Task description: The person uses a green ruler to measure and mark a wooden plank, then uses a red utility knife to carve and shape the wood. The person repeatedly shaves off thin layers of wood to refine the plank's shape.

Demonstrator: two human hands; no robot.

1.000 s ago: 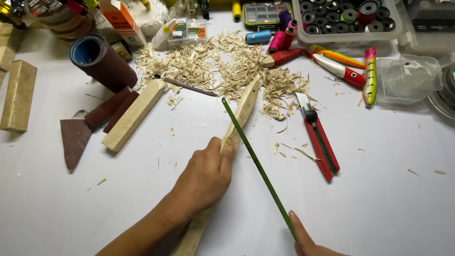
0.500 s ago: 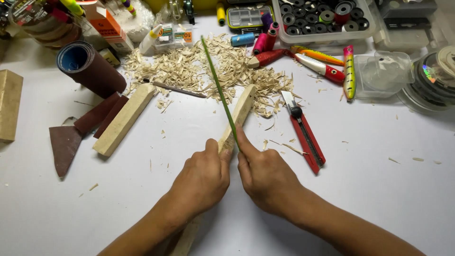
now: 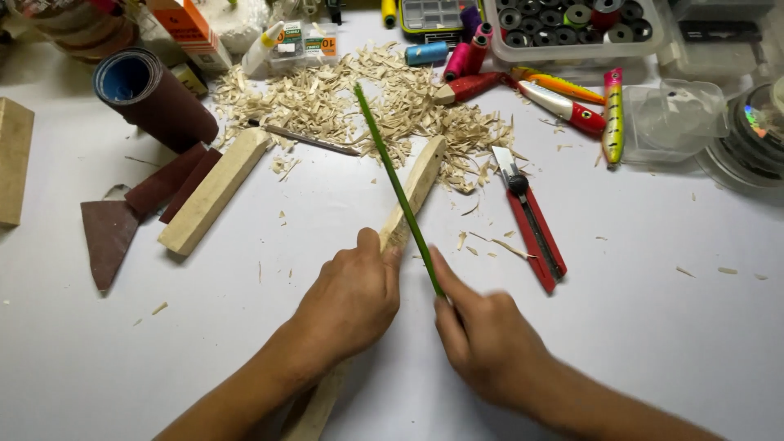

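1. Now, left hand is closed w/ palm down over a long wooden stick, pinning it to the white tabletop; stick runs from 7 o'clock up toward 1 o'clock.
2. Right hand is closed round the lower end of a thin green rod, forefinger stretched along it; hand is a bit blurred.
3. Rod crosses the stick just beyond the left thumb, tip pointing to 11 o'clock over the wood shavings.
4. Red utility knife lies at 2 o'clock from the right hand, near but apart.
5. Second wood block sits at 10 o'clock from the left hand, w/ dark sandpaper sheets & a sandpaper roll beyond.
6. Fishing lures & thread spools at 12–1 o'clock.
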